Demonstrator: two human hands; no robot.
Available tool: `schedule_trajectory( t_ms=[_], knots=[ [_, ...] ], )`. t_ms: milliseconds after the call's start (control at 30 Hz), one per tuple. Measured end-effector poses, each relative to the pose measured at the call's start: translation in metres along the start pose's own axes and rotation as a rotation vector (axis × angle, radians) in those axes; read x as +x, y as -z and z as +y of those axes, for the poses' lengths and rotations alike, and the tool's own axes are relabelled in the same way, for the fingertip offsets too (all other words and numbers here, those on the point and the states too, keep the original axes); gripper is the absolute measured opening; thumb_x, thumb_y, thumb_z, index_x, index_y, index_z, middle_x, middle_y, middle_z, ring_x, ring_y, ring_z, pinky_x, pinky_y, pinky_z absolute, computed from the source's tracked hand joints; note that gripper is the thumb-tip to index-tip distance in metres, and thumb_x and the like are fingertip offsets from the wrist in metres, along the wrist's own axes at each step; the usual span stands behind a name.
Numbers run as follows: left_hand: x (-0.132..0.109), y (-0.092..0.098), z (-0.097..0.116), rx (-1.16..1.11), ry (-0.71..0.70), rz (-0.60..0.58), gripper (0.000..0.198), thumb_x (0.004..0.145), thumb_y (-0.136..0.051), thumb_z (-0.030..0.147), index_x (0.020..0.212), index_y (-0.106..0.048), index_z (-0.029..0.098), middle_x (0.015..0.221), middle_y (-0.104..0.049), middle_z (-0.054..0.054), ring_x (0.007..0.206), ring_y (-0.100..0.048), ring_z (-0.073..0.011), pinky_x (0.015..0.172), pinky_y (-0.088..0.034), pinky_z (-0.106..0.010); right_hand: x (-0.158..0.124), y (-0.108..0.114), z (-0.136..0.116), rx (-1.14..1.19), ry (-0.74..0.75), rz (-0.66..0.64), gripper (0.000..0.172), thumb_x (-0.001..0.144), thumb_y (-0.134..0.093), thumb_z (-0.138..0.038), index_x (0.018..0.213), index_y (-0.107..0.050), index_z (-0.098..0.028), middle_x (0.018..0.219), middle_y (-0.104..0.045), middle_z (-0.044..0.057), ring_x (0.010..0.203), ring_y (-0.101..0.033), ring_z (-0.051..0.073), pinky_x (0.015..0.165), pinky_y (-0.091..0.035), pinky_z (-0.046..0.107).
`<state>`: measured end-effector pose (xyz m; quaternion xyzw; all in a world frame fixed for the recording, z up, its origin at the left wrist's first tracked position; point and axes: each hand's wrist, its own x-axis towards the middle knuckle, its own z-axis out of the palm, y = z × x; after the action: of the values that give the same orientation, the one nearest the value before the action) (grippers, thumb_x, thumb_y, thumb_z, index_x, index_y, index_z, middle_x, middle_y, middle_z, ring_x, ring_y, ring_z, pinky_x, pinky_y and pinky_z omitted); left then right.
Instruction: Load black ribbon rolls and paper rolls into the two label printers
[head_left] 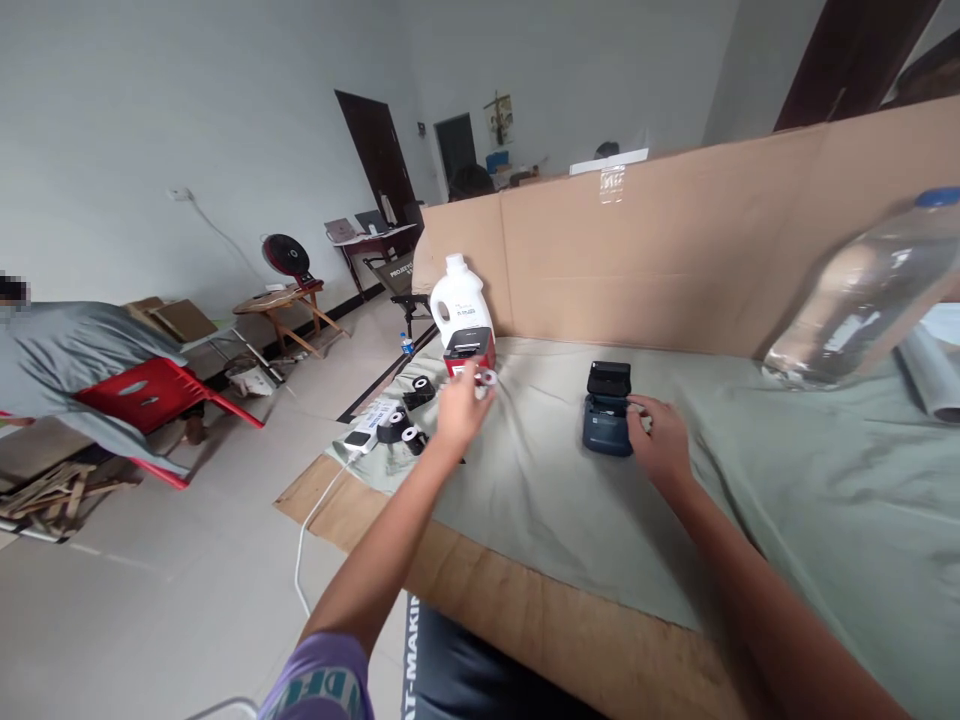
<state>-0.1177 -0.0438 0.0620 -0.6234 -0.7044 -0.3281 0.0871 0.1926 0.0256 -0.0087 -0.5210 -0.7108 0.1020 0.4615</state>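
Note:
My left hand (460,408) is closed around a small paper roll (488,378), lifted above the cloth in front of a red and black box (471,346). My right hand (661,442) grips the right side of a dark blue portable printer (607,432), which stands on the cloth. The printer's lid (609,378) is flipped up and back, showing the compartment inside. Left of my left hand, several black rolls with white cores (396,424) lie in a cluster beside a white device (361,440) with a cable.
A white jug (459,300) stands behind the box. A cardboard panel (645,250) walls off the back, and a large clear bottle (855,300) leans at the right. Green cloth (525,500) covers the wooden board (555,590). A person (82,370) sits at far left.

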Motion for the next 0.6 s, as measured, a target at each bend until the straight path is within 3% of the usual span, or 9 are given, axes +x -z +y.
schedule_trajectory(
  t_ms=[133,233,333,500,600],
  knots=[
    [-0.045,-0.034,0.075,-0.066,-0.342,-0.047,0.037,0.095,-0.054,0.031,0.131,-0.053,0.021,0.113,-0.070,-0.009,0.105,-0.066,-0.0225,0.090,-0.052,-0.032,0.007,0.016,-0.054,0.368,-0.027,-0.315,0.033,0.087,-0.058,-0.043,0.108,-0.070,-0.022,0.100,-0.074,0.007,0.081,-0.067,0.021,0.076,-0.054,0.034],
    [-0.059,-0.061,0.104,-0.112,-0.442,0.001,0.039,0.094,-0.055,0.031,0.132,-0.053,0.021,0.114,-0.071,-0.009,0.107,-0.064,-0.0232,0.092,-0.052,-0.035,0.008,0.019,-0.063,0.488,-0.116,-0.426,0.029,0.080,-0.066,-0.038,0.103,-0.070,-0.022,0.099,-0.075,0.006,0.076,-0.068,0.020,0.068,-0.057,0.033],
    [-0.063,-0.080,0.111,-0.140,-0.459,0.014,0.040,0.095,-0.052,0.028,0.134,-0.053,0.021,0.118,-0.070,-0.010,0.110,-0.064,-0.0227,0.094,-0.052,-0.036,0.009,0.017,-0.051,0.532,-0.202,-0.461,0.028,0.074,-0.068,-0.028,0.101,-0.069,-0.020,0.100,-0.075,0.006,0.079,-0.071,0.020,0.068,-0.059,0.033],
    [-0.068,-0.098,0.107,-0.151,-0.445,0.011,0.041,0.095,-0.049,0.024,0.136,-0.055,0.020,0.117,-0.071,-0.011,0.114,-0.062,-0.0234,0.095,-0.053,-0.036,0.006,0.001,-0.040,0.501,-0.154,-0.506,0.031,0.073,-0.067,-0.021,0.103,-0.068,-0.019,0.100,-0.075,0.007,0.088,-0.071,0.021,0.079,-0.057,0.035],
    [-0.074,-0.102,0.107,-0.174,-0.408,-0.002,0.045,0.094,-0.053,0.026,0.138,-0.053,0.018,0.118,-0.070,-0.013,0.114,-0.062,-0.0246,0.096,-0.052,-0.038,0.004,-0.006,-0.036,0.457,-0.135,-0.452,0.025,0.074,-0.064,-0.021,0.099,-0.068,-0.019,0.098,-0.075,0.006,0.087,-0.070,0.021,0.081,-0.056,0.036]
  ],
)
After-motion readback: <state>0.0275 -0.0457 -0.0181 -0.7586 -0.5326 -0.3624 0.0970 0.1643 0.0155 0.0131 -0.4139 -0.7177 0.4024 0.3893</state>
